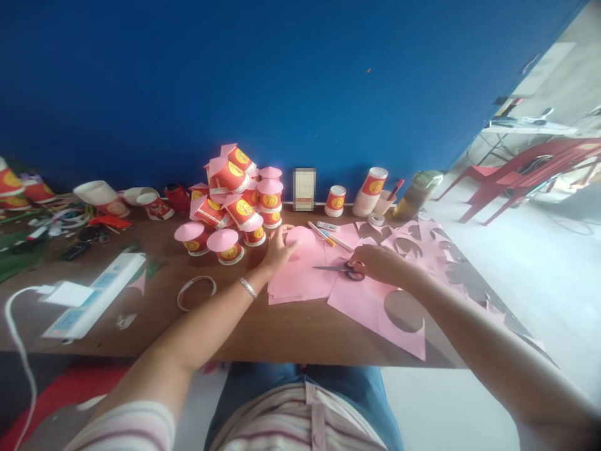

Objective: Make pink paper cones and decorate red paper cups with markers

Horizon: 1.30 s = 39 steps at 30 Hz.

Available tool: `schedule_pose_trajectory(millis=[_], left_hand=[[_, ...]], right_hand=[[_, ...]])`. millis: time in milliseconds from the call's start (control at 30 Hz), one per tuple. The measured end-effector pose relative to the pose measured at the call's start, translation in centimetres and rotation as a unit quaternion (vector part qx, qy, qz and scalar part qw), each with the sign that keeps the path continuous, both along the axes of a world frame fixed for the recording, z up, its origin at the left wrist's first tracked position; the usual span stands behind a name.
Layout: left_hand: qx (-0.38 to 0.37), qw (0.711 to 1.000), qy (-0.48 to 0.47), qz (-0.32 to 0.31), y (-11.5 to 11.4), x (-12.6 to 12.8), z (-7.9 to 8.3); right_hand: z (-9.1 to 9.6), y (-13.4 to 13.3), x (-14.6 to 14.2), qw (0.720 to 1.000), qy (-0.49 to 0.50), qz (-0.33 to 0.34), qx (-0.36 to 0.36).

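Note:
My left hand (278, 249) rests on a stack of pink paper sheets (300, 282), fingers pinched on a round pink paper disc (301, 237). My right hand (382, 263) lies closed on the handles of a pair of scissors (340, 269) with an orange grip, whose blades point left over the pink sheets. Under my right wrist lies a pink sheet with a round hole cut out (389, 310). Just left of my left hand stands a heap of red paper cups capped with pink discs (235, 200).
A brown table (282, 332) stands against a blue wall. A white power strip (96, 291) and cable lie at left, a tape ring (196, 289) beside them. Pens (323, 233), stacked cups (370, 188), a tape roll (375, 219) and a bottle (416, 194) stand at the back. Cut pink scraps (436, 250) spread right. Red chairs (521, 175) stand beyond.

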<state>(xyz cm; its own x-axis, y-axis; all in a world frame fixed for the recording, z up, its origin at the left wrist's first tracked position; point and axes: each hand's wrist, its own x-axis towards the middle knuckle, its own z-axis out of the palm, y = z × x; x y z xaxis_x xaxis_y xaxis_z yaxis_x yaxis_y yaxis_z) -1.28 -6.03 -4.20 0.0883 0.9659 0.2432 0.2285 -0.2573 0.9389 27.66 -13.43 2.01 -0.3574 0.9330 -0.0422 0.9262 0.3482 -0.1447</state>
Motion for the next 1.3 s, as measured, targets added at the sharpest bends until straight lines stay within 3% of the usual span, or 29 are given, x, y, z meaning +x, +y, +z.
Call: schedule_pose_trajectory(millis=[333, 567, 700, 867, 1000, 1100, 1300], left_hand=[[0.033, 0.99, 0.13, -0.042, -0.3, -0.5, -0.6], [0.085, 0.976, 0.195, -0.051, -0.8, 0.0, 0.3], [0.077, 0.977, 0.188, -0.063, -0.8, -0.3, 0.4], [0.054, 0.978, 0.202, -0.019, -0.7, -0.8, 0.0], [0.048, 0.968, 0.247, -0.025, -0.7, -0.9, 0.2], [0.072, 0.956, 0.28, -0.04, -0.7, -0.9, 0.5], [0.126, 0.934, 0.333, 0.011, -0.4, -1.4, 1.2]], right_hand=[[-0.7, 5.8, -4.3, 0.992, 0.011, -0.086, 0.087], [-2.5, 10.1, -4.6, 0.989, 0.0, -0.11, 0.099], [-3.9, 10.9, -4.3, 0.989, 0.013, -0.112, 0.1], [-3.9, 10.3, -4.4, 0.98, 0.05, -0.123, 0.146], [-3.8, 9.4, -5.1, 0.964, 0.18, -0.105, 0.163], [-4.4, 8.7, -5.9, 0.929, 0.335, -0.079, 0.135], [-5.8, 8.2, -6.7, 0.869, 0.483, -0.095, 0.052]])
